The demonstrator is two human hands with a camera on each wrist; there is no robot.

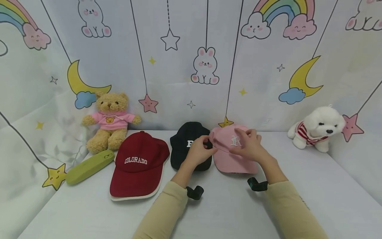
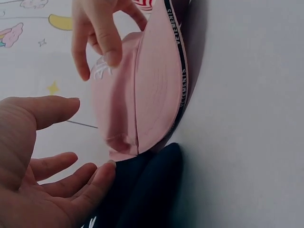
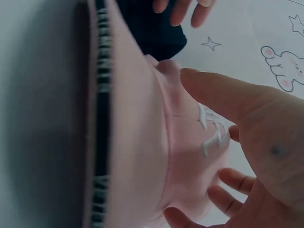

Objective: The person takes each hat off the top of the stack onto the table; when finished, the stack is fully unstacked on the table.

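We see the pink cap (image 1: 223,141) near the tabletop's (image 1: 222,212) back edge, its front toward the near edge, left hand (image 1: 198,152) and right hand (image 1: 253,147) loosely spread, gripping nothing, seemingly placed to reach both its sides.

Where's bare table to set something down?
Free: table between the pink cap and white plush dog; also between the sleeves. Crowded: left, with teddy bear, green case and red cap; centre, with black cap, left hand and right hand.

Left hand (image 1: 198,152), right hand (image 1: 251,146), both loosely curved
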